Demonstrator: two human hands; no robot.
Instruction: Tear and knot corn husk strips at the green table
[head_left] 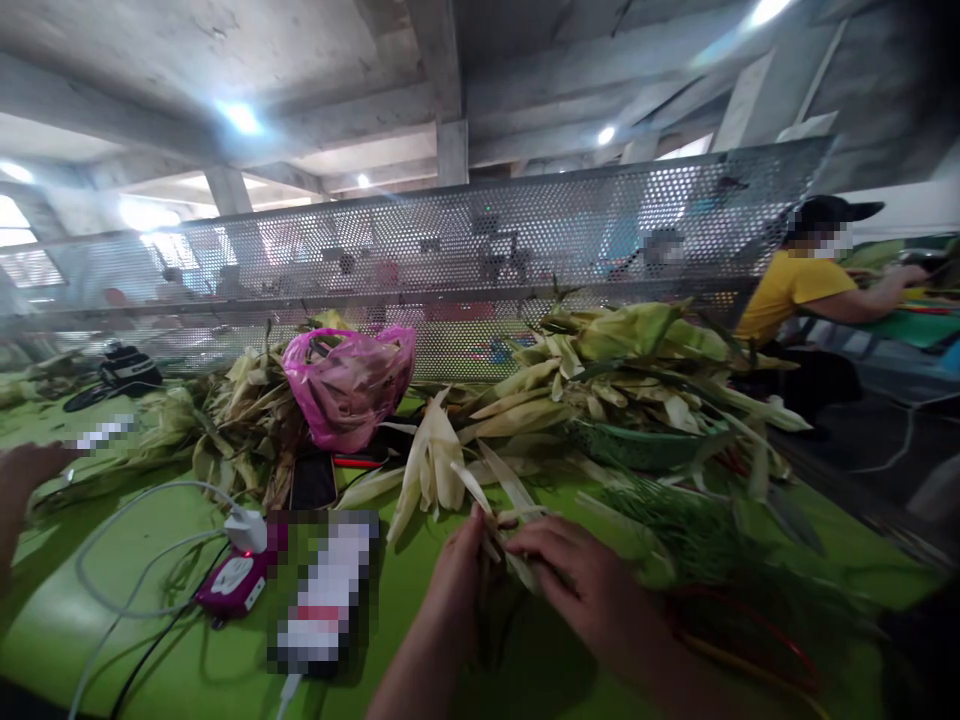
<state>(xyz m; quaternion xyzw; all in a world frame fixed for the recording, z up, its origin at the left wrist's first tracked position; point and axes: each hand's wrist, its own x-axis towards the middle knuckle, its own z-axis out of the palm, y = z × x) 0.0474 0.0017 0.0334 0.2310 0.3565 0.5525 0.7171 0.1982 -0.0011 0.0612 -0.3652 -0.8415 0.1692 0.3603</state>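
Note:
Both my hands are together over the green table (pixel 405 640), low in the middle of the view. My left hand (pixel 459 565) is closed on pale corn husk strips (pixel 495 515) that stick up between the hands. From the right, my right hand (pixel 574 575) pinches the same strips with thumb and fingers. Just beyond my hands stands a folded bunch of dry husks (pixel 431 465). Behind and to the right, a big heap of husks (pixel 637 370) lies over a green basket (pixel 645 445). The lower ends of the held strips are hidden by shadow and fingers.
A phone (pixel 326 590) on a cable lies left of my hands, beside a purple power strip (pixel 236 580) with a white charger (pixel 246 528). A pink plastic bag (pixel 349 385) holds husks. Green fibres (pixel 675 515) lie right. Another person's hand (pixel 30 465) is at left; a person in yellow (pixel 795 290) sits right.

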